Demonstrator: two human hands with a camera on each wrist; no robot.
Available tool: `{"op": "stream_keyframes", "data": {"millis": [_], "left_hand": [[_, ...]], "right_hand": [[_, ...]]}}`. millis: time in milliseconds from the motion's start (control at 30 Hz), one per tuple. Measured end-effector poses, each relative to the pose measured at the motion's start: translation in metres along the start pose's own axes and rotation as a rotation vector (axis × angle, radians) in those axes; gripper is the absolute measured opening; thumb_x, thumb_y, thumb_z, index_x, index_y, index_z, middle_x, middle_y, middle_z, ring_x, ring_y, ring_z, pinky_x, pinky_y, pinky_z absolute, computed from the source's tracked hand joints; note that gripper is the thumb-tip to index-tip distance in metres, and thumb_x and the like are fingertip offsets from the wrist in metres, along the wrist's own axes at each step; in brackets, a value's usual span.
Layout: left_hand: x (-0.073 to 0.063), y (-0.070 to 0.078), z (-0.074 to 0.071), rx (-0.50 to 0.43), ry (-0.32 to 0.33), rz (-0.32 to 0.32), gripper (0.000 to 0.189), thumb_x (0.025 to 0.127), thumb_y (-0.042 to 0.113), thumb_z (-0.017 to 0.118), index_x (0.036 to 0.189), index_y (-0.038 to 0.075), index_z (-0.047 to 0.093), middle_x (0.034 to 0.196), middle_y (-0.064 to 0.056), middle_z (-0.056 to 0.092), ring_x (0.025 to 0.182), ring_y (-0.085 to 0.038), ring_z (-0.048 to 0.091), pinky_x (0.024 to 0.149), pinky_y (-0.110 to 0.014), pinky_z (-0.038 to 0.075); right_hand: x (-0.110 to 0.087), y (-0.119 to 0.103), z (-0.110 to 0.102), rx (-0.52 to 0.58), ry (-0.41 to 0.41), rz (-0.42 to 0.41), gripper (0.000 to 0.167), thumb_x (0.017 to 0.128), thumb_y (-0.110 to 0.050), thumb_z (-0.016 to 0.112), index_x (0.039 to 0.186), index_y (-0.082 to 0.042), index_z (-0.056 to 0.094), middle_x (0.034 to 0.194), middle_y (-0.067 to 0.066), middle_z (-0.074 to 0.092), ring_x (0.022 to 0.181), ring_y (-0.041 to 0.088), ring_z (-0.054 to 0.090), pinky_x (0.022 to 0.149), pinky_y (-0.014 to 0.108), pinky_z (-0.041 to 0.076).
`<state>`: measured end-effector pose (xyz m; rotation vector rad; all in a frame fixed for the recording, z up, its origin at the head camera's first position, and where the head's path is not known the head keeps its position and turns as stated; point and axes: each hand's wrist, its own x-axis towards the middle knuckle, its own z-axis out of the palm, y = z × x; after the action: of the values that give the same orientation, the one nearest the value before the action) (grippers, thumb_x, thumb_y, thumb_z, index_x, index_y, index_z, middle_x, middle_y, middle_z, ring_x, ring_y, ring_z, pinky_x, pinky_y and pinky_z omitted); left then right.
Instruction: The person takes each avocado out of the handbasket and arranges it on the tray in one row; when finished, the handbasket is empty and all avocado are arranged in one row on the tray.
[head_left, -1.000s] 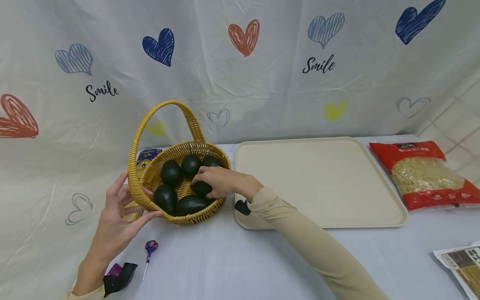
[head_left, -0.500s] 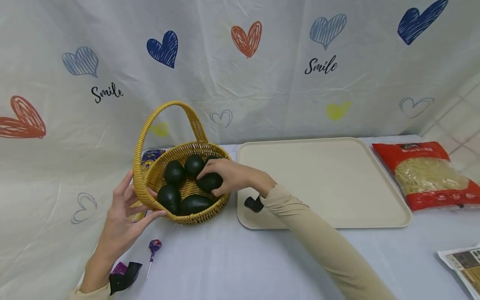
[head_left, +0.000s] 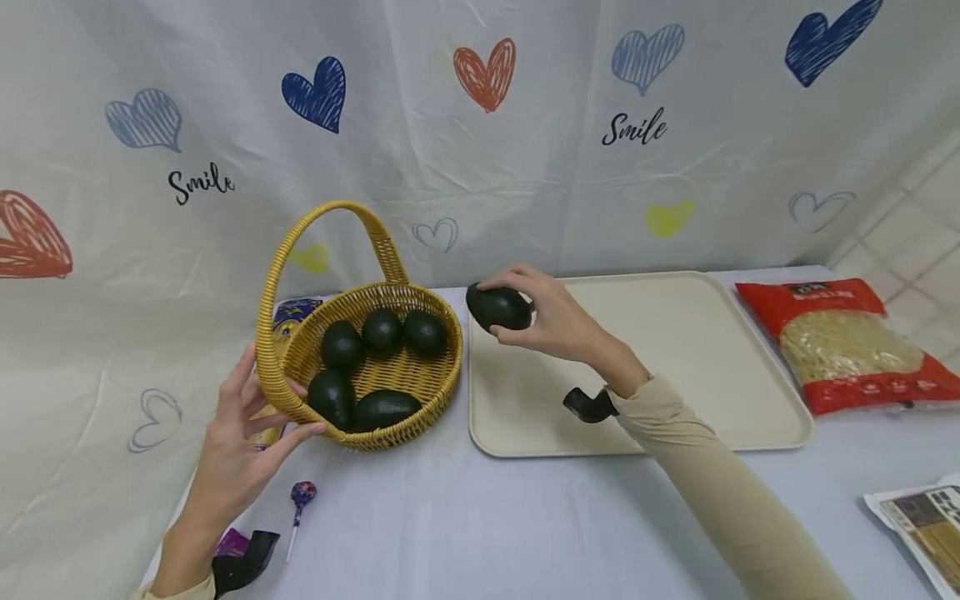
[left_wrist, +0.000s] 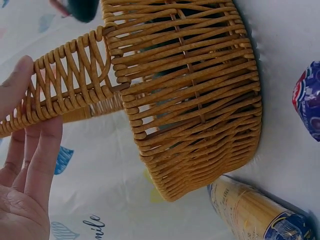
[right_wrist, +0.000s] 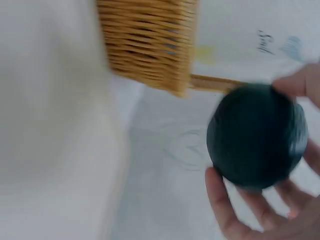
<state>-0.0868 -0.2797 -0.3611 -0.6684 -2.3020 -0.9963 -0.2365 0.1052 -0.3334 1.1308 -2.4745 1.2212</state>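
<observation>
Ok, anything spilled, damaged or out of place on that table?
Nothing looks spilled or damaged. The purple-wrapped lollipop with the white stick seems slightly out of place: it lies loose on the white table surface, in front of the golden wicker basket of dark green avocados.

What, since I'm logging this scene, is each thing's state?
Left hand, gripping handle
Right hand, gripping avocado
Avocado, whole, held up
Basket, holding five avocados
Tray, lying flat
Lollipop, wrapped, lying down
Red bag, filled, seemingly closed
Blue pack, filled, partly hidden
Purple item, mostly hidden
Corner packet, cropped, unclear
</observation>
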Motion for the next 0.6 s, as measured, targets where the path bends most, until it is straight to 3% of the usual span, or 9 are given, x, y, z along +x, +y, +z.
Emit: {"op": "stream_keyframes", "data": {"millis": [133,300,467,600], "left_hand": [[-0.001,0.000,0.001,0.003,0.007,0.011,0.105,0.090,0.056,0.067,0.162,-0.002,0.016,0.113,0.001,0.063,0.109,0.011,0.060,0.085,-0.007,0.054],[-0.001,0.000,0.000,0.002,0.003,0.000,0.105,0.090,0.057,0.067,0.162,-0.001,0.017,0.114,0.003,0.062,0.109,0.012,0.059,0.086,-0.007,0.054],[-0.001,-0.002,0.000,-0.012,-0.002,0.003,0.105,0.091,0.057,0.067,0.162,-0.001,0.017,0.114,0.003,0.062,0.109,0.011,0.060,0.086,-0.007,0.054],[0.000,-0.002,0.000,-0.028,-0.005,0.010,0.105,0.091,0.055,0.068,0.162,-0.001,0.016,0.115,0.004,0.061,0.109,0.009,0.060,0.085,-0.007,0.055]], "right_hand": [[-0.019,0.016,0.015,-0.079,0.016,0.125,0.047,0.086,-0.011,0.082,0.131,-0.006,0.068,0.128,0.017,0.061,0.119,0.036,0.059,0.101,0.053,0.053],[-0.030,0.030,0.035,-0.109,-0.050,0.281,0.046,0.087,-0.011,0.081,0.131,-0.005,0.068,0.128,0.022,0.060,0.117,0.042,0.059,0.100,0.059,0.054],[-0.030,0.032,0.040,-0.115,-0.109,0.327,0.046,0.089,-0.010,0.081,0.132,-0.002,0.065,0.128,0.025,0.058,0.116,0.043,0.060,0.100,0.058,0.054],[-0.026,0.022,0.032,-0.117,-0.212,0.361,0.052,0.089,-0.010,0.081,0.137,-0.004,0.063,0.132,0.027,0.054,0.116,0.040,0.058,0.099,0.054,0.055]]}}
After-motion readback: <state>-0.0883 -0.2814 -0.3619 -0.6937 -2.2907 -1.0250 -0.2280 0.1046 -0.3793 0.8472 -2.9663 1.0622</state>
